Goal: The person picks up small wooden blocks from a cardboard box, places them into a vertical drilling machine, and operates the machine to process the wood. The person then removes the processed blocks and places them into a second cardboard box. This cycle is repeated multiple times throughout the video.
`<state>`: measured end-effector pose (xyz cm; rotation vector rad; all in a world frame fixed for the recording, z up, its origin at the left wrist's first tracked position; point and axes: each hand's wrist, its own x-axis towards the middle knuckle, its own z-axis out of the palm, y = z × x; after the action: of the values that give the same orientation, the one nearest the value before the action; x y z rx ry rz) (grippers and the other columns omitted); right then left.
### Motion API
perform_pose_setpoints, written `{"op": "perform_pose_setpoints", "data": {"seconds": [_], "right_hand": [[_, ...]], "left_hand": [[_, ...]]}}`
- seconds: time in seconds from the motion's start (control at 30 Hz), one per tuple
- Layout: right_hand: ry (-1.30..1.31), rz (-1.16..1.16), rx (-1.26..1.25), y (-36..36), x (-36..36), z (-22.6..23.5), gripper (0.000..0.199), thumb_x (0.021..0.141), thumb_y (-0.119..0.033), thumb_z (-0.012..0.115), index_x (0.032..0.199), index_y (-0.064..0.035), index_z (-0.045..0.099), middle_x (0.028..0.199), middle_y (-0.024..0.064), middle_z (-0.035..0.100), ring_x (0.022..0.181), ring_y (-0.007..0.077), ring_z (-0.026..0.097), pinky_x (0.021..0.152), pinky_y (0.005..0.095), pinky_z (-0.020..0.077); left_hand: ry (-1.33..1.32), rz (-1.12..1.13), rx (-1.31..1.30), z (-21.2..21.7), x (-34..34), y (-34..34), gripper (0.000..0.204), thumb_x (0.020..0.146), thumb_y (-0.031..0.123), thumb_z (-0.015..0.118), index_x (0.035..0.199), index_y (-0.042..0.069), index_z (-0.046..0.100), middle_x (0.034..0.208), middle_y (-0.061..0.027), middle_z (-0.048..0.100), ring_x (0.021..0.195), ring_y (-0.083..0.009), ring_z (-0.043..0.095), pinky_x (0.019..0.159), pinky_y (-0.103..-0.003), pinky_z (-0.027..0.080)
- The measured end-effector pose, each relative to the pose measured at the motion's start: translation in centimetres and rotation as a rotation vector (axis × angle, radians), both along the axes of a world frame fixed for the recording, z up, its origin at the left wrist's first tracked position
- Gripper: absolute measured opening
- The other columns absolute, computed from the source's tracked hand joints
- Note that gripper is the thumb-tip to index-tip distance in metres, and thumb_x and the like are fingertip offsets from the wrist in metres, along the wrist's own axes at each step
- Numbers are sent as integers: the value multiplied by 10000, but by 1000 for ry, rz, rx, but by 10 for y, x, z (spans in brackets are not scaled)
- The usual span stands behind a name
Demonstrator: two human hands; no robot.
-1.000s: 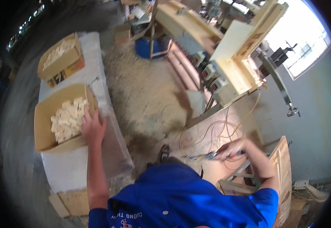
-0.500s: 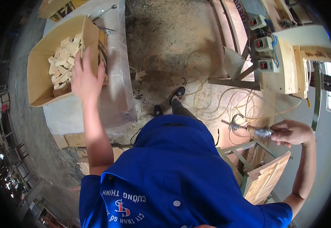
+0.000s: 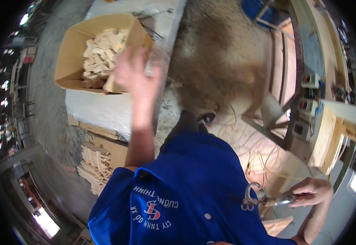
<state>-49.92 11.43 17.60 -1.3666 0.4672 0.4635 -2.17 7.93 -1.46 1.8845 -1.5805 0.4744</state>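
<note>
My left hand (image 3: 137,75), smeared by motion, is over the right side of an open cardboard box (image 3: 69,53). Many small pale wooden pieces (image 3: 102,55) lie heaped in the box. A whitish glint shows by the thumb; I cannot make out whether the hand holds anything. On the right, my right hand (image 3: 312,192) is closed round the silver end of a slim hand tool (image 3: 282,200). Its other end carries a curved metal hook and a thin tip, in front of my blue shirt.
The box stands on a plastic-wrapped surface (image 3: 100,110). Stacked wood strips (image 3: 94,165) lie below it, near my left arm. Several switch boxes (image 3: 307,106) sit on a wooden bench (image 3: 327,134) at right. A thin hose (image 3: 263,159) lies coiled on the floor.
The view and my body have turned, and the box sits further right in the picture. My left hand is now at the box's right side. My right hand still grips the tool, lower in view.
</note>
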Motion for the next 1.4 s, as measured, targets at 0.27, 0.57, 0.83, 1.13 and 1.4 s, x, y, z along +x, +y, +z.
{"op": "perform_pose_setpoints", "data": {"seconds": [0.27, 0.57, 0.83, 1.13, 1.4], "right_hand": [[200, -173, -471, -27, 101, -91, 260, 956, -260, 475, 874, -19, 526, 672, 77, 583, 597, 217, 568, 585, 352, 446], [495, -573, -363, -66, 82, -137, 293, 957, -314, 484, 892, -39, 562, 611, 1, 496, 434, 92, 463, 413, 256, 395], [224, -777, -299, -176, 152, -168, 254, 881, -161, 574, 1086, -14, 543, 675, 28, 537, 483, 99, 539, 423, 241, 410], [122, -501, -431, -321, 314, -202, 260, 830, -130, 575, 1058, -10, 545, 666, 35, 551, 514, 131, 552, 481, 269, 454], [-111, -395, 284, -373, 428, -184, 401, 834, -176, 533, 1194, -8, 480, 765, 90, 596, 479, 115, 501, 430, 240, 410]], "left_hand": [[-376, -635, 1037, -89, -141, -67, 376, 800, 308, 603, 1141, 150, 595, 1100, -108, 585, 1050, -302, 549, 897, -462, 401], [-680, -828, 1440, -101, -94, -125, 362, 797, 292, 620, 1129, 150, 607, 1115, -67, 597, 1077, -257, 557, 879, -444, 433], [-93, -913, 499, 50, 23, -164, 307, 831, 283, 591, 1089, 118, 610, 1051, -62, 613, 1006, -243, 583, 849, -393, 471], [54, -121, 502, 82, 193, -127, 359, 801, 190, 622, 1144, 105, 559, 1220, -81, 531, 1060, -282, 559, 891, -401, 476], [61, -143, 538, 63, 227, -119, 599, 750, 160, 647, 1305, 188, 423, 1377, -92, 355, 1207, -305, 452, 950, -397, 452]]}}
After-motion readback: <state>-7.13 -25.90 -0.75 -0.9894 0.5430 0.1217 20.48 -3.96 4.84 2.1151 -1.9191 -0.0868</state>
